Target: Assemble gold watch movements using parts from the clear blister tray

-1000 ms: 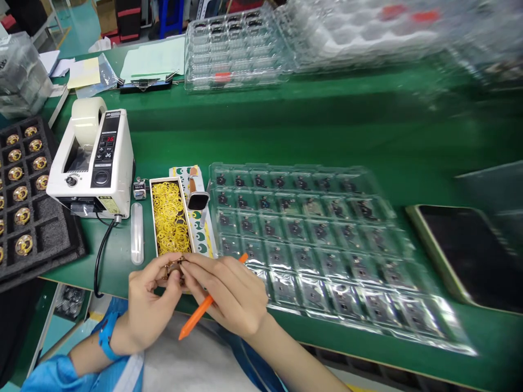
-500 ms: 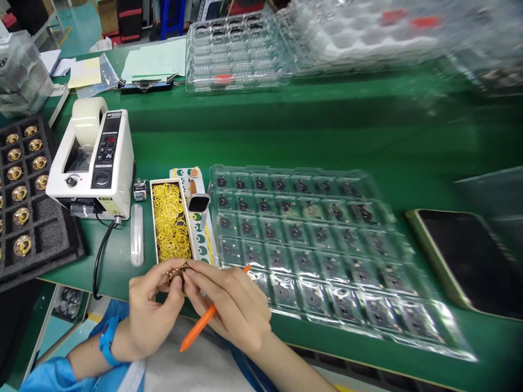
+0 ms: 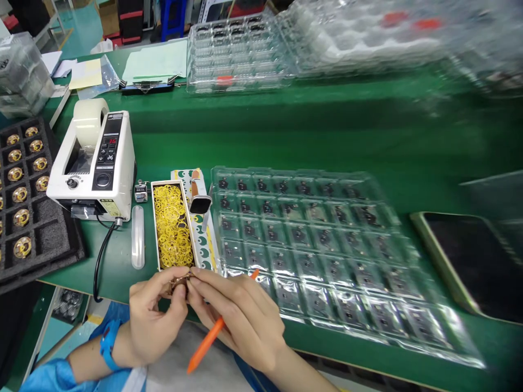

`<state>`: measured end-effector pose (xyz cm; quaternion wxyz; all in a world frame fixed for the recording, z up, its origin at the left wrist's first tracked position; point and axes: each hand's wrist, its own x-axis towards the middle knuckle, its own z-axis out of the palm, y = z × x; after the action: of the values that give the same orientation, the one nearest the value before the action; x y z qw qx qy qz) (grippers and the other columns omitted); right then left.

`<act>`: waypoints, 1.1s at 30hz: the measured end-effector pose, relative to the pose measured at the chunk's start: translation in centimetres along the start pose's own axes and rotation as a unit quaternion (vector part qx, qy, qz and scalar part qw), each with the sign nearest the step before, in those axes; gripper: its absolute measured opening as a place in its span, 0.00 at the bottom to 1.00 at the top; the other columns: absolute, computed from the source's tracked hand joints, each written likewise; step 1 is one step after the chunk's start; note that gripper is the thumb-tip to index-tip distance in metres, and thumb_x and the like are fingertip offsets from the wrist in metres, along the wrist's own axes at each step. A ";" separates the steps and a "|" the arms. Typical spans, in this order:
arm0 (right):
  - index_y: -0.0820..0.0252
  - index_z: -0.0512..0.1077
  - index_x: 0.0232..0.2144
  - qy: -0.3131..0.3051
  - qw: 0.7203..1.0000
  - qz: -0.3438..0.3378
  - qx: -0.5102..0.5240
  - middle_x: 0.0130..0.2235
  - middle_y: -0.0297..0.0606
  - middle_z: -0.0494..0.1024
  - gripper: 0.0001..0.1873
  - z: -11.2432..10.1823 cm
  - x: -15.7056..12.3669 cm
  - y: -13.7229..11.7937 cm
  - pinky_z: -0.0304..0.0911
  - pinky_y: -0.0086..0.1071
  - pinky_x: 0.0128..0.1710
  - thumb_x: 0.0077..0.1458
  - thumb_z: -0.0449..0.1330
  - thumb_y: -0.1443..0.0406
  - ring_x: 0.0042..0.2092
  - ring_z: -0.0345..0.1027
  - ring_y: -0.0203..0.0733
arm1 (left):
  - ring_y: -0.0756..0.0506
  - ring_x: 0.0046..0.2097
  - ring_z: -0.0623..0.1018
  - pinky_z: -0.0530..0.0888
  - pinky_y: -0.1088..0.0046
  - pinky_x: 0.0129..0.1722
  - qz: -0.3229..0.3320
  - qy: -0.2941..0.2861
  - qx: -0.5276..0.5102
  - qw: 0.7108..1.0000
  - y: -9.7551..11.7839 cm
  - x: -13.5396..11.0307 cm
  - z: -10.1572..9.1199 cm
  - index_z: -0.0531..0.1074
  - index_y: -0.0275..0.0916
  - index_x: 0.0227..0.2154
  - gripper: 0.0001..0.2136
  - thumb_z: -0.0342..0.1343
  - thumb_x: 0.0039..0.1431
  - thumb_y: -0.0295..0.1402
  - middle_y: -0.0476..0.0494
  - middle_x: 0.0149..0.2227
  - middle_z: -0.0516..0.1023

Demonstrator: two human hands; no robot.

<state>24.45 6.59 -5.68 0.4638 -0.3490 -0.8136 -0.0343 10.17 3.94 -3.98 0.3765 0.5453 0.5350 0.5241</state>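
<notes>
Left hand point(image 3: 158, 321) and right hand point(image 3: 247, 318) pinched together on one small metallic part point(image 3: 177, 283)

Fingertips of both hands meet on the part, held at the near edge of a green tabletop point(image 3: 286, 130); its detail is mostly covered by fingers. Orange pen point(image 3: 206, 345) tucked through the right hand, tip slanting down. Blue band point(image 3: 108, 345) on the left wrist.

Surface glossy, running back to a ledge with a clipboard point(image 3: 153, 60) and clear trays point(image 3: 241, 57). Beyond: teal floor point(image 3: 84, 32), a blue stool point(image 3: 170, 19). White tape dispenser point(image 3: 118, 188) on the left, roll on top, red digits lit. Phone point(image 3: 469, 261) at far right.

Containers: narrow white box point(image 3: 156, 231) just beyond the hands, filled with yellow rings point(image 3: 174, 228). Smartwatch point(image 3: 200, 204) beside it, on patterned card. Large clear tray point(image 3: 457, 345) to the right, small dark parts sitting in rows of compartments. Black foam tray point(image 3: 53, 237) at far left; round gold-toned pieces point(image 3: 22, 247) in many cells, some cells bare.
</notes>
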 end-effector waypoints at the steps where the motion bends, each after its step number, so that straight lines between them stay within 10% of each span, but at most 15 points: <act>1: 0.59 0.74 0.43 -0.001 1.000 0.003 -0.001 0.36 0.39 0.82 0.13 0.0 0.0 0.0 0.68 0.30 0.27 0.54 0.62 0.73 0.32 0.75 0.38 | 0.51 0.28 0.82 0.78 0.85 0.31 -0.003 -0.001 -0.001 1.000 0.0 0.0 0.0 0.78 0.38 0.39 0.13 0.56 0.53 0.19 0.47 0.32 0.84; 26: 0.68 0.71 0.37 0.002 0.999 0.026 0.043 0.33 0.48 0.80 0.05 1.1 0.4 -0.1 0.66 0.32 0.27 0.57 0.58 0.75 0.31 0.71 0.41 | 0.49 0.27 0.80 0.78 0.80 0.28 -0.128 -0.013 -0.063 0.990 -0.6 0.5 0.2 0.75 0.36 0.37 0.07 0.59 0.56 0.31 0.47 0.27 0.82; 33: 0.58 0.67 0.41 -0.111 0.933 0.242 0.244 0.34 0.38 0.74 0.06 -1.0 1.4 1.0 0.64 0.29 0.25 0.64 0.51 0.66 0.28 0.66 0.35 | 0.51 0.21 0.76 0.75 0.79 0.22 -0.257 -0.058 -0.183 0.947 -0.9 2.0 -0.7 0.65 0.37 0.29 0.17 0.64 0.50 0.43 0.51 0.20 0.75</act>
<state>25.28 7.71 -4.25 0.4354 -0.4129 -0.7345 0.3169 9.05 5.93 -4.44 0.6218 0.3405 0.5295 0.4659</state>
